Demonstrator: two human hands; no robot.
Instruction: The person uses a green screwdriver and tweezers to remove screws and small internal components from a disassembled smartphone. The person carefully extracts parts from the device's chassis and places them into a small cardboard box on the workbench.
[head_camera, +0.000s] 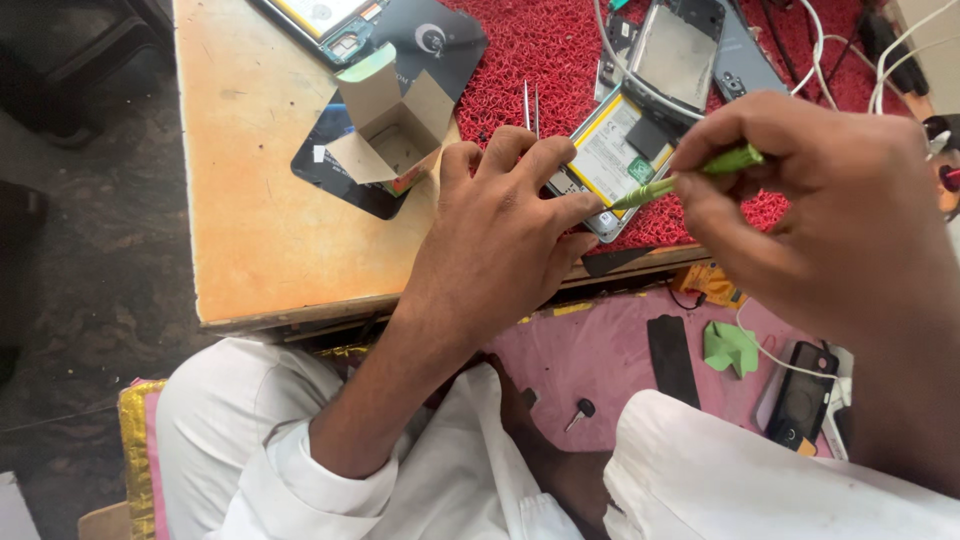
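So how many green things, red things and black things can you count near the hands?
Green: 2 (screwdriver, crumpled cloth)
Red: 1 (bristly mat)
Black: 3 (flat strip, phone, key)
Total: 6

This is looking like a small phone repair workshop. An opened phone (610, 165) with its battery showing is lying on a red mat (540, 50) on a worn wooden bench (270, 230). More phone parts (690, 50), tweezers (531, 108), white cables (830, 50) and a small open cardboard box (395, 130) are crowding the bench, and another phone (800, 400) is sitting on a pink shelf (610, 350) below.
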